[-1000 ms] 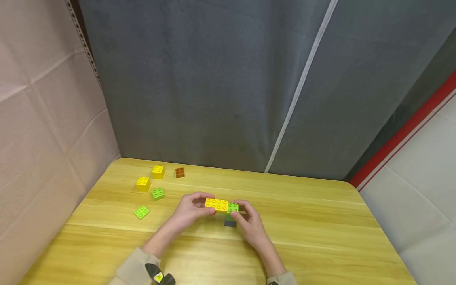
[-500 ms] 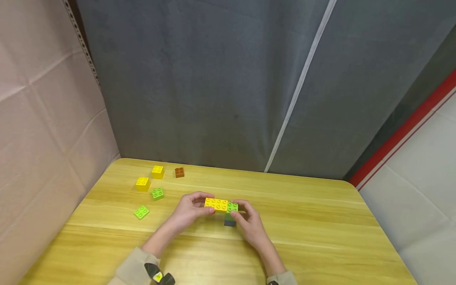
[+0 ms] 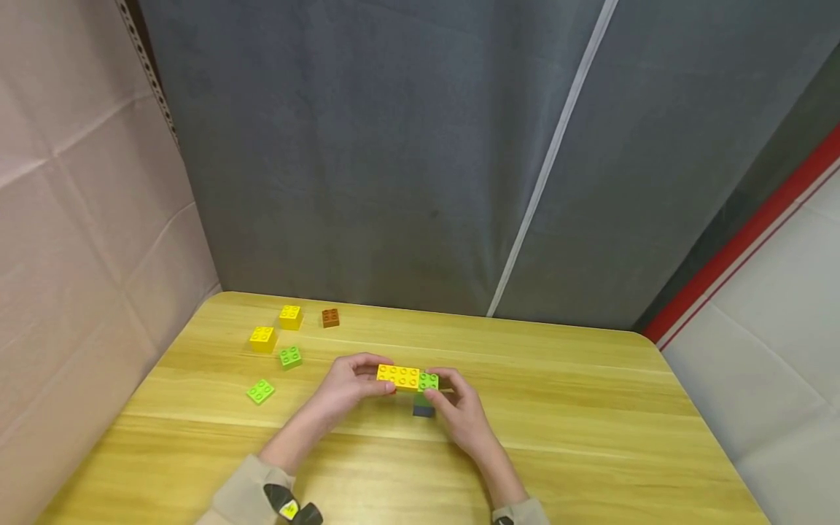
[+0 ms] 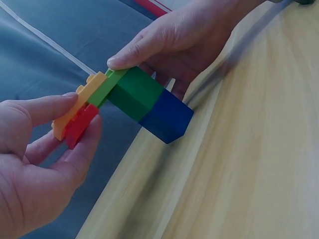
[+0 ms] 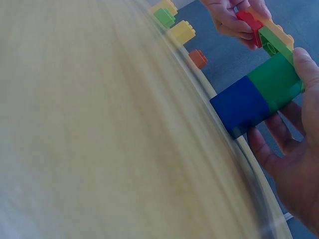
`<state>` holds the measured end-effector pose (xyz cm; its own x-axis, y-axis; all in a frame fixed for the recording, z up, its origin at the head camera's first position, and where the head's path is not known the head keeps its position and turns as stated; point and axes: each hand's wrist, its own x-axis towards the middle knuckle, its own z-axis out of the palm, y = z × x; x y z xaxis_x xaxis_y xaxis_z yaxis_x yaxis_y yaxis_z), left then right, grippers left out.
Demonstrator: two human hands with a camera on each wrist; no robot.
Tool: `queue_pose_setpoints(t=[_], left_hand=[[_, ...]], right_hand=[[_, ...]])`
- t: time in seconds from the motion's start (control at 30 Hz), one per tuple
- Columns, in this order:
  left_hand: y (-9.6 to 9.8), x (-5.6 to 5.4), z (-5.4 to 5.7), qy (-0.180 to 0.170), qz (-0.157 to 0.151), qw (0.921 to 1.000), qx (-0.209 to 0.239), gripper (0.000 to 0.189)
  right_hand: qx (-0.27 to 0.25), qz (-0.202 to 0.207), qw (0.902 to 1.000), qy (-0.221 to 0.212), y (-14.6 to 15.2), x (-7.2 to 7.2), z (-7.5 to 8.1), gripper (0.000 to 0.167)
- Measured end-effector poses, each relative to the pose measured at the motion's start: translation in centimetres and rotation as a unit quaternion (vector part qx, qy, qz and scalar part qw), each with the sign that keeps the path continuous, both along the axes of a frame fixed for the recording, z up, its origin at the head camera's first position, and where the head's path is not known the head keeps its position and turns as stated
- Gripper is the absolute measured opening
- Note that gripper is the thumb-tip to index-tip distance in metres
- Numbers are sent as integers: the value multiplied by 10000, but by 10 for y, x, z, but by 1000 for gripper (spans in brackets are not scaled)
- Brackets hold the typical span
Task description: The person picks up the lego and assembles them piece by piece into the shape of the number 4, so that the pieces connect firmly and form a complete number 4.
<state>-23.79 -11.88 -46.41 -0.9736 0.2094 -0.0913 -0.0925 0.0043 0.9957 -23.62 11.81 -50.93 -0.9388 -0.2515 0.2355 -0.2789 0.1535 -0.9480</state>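
Both hands hold one joined build of toy building bricks over the middle of the table. My left hand (image 3: 343, 384) pinches its left end, a long yellow brick (image 3: 399, 376) with a red brick (image 4: 81, 124) below, between thumb and fingers. At the other end, my right hand (image 3: 467, 418) grips with its thumb on the light green brick (image 3: 429, 381) and fingers at the far side. Under that light green piece sit a dark green brick (image 4: 137, 92) and a blue brick (image 4: 167, 117), plain in both wrist views. Whether the blue brick touches the table cannot be told.
Loose bricks lie at the table's back left: two yellow bricks (image 3: 263, 340), two light green bricks (image 3: 261, 391) and a brown brick (image 3: 331, 318). Behind the wooden table (image 3: 590, 408) hangs a grey curtain (image 3: 367, 160). A pale cloth wall (image 3: 85, 219) stands at left.
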Motion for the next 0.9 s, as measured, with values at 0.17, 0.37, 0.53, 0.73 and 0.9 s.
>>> queue_pose_setpoints(t=[0.17,0.37,0.53,0.73,0.9], left_hand=[[1,0,1,-194,142,9996,167,41],[2,-1,0,-248,165,9989,367,38],[2,-2,-1,-311,199,9980,516,38],[2,-2,-3,-237,242,9973,657,42],[2,-1,-5,-43,223,9973,704,44]], right_hand=[[58,25,10000,-16,0,-1,0,28],[27,-43,9999,-129,0,-2,-1,29],[-35,-79,9999,-134,-2,-2,-1,31],[-13,-24,10000,-17,-1,-2,-1,28],[-38,-13,10000,24,-1,-1,0,28]])
